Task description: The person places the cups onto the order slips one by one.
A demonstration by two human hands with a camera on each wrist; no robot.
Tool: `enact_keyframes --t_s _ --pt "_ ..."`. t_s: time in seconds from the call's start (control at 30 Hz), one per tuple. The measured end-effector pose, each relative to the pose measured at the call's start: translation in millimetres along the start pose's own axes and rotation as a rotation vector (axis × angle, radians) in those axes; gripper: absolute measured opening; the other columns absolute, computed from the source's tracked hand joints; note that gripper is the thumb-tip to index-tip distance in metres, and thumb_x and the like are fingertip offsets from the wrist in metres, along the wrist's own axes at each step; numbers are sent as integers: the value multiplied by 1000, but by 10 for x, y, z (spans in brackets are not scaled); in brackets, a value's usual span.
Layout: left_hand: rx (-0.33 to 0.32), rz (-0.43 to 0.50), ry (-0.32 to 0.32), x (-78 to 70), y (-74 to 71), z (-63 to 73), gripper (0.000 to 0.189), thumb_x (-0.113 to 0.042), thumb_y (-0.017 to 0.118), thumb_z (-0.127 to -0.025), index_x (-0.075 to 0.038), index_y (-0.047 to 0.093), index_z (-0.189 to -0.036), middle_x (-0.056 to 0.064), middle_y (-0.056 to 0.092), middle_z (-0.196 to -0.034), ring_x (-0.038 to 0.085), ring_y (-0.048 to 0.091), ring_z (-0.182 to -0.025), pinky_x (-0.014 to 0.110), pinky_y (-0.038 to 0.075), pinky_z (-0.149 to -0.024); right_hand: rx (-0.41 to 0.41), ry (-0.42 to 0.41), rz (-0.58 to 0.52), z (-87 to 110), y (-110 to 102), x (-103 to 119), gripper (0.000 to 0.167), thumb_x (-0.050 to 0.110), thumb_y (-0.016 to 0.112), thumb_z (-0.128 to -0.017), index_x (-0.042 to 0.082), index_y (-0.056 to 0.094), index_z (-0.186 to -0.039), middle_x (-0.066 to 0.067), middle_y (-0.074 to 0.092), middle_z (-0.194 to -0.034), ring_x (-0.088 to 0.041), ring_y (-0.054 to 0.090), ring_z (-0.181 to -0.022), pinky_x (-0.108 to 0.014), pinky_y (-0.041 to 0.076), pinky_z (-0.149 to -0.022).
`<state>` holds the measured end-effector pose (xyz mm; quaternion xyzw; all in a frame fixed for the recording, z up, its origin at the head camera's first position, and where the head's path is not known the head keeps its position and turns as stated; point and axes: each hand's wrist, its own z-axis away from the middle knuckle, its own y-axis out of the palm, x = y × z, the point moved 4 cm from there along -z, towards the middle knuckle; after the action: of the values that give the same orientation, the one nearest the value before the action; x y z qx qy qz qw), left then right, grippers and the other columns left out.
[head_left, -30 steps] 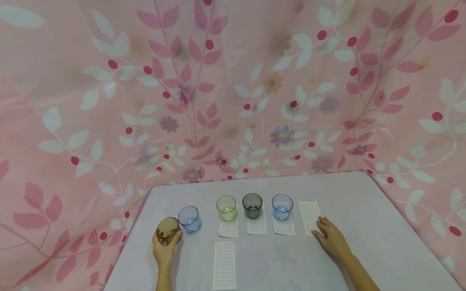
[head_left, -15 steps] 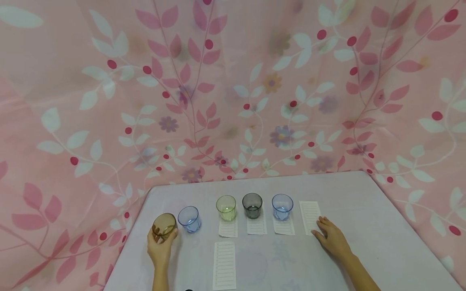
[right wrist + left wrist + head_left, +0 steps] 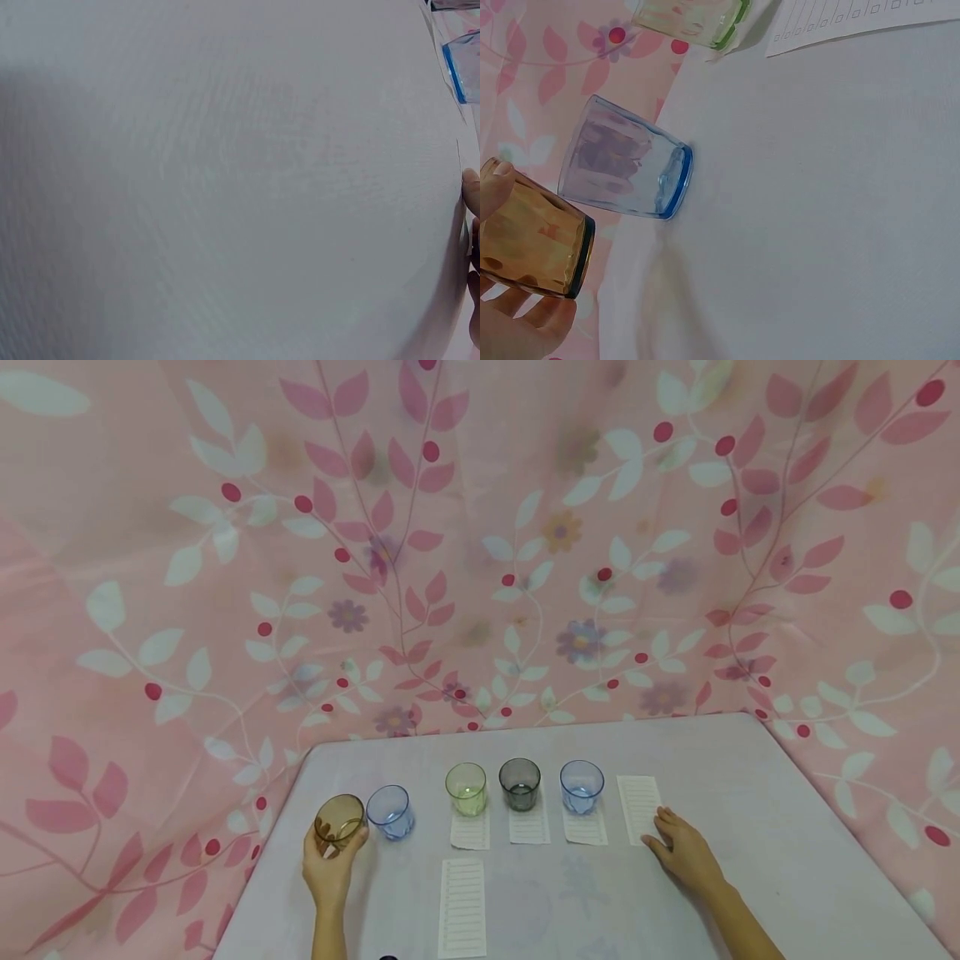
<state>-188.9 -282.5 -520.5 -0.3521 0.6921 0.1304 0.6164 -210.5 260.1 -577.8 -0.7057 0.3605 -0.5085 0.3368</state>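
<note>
My left hand (image 3: 327, 878) grips an amber glass (image 3: 340, 821) around its side, thumb on the right. In the left wrist view the amber glass (image 3: 536, 238) hangs a little above the tabletop, its dark base free. Just right of it a blue glass (image 3: 391, 812) stands on the table, close beside it. My right hand (image 3: 686, 853) rests at the lower right edge of a printed paper slip (image 3: 637, 806), fingers loosely extended and holding nothing. Only a few fingertips (image 3: 471, 193) show at the edge of the right wrist view.
A green glass (image 3: 466, 791), a grey glass (image 3: 520, 786) and another blue glass (image 3: 582, 788) stand in a row, each on a paper slip. One more printed slip (image 3: 462, 908) lies nearer the front. Floral cloth (image 3: 480, 568) hangs behind the table.
My left hand has shifted slightly left and away from me with the amber glass, then nearly stopped. The right hand and the other glasses stay where they were.
</note>
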Motion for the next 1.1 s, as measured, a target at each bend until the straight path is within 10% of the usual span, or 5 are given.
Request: enact_keyframes --t_s 0.7,1.1 --pt "-16 61 34 -228 0 0 74 -7 81 -71 7 44 -133 25 54 -121 30 49 -107 7 41 -77 -51 -25 23 -4 58 -35 43 9 72 -79 -18 58 -110 -34 52 -121 -49 49 -115 -59 40 -95" --pt "91 99 66 -455 113 -57 73 -4 81 -71 6 43 -134 26 55 -122 29 50 -107 4 42 -74 -37 -22 19 -2 52 -17 44 12 71 -81 -18 57 -111 -33 52 -123 -48 48 -116 -58 40 -95"
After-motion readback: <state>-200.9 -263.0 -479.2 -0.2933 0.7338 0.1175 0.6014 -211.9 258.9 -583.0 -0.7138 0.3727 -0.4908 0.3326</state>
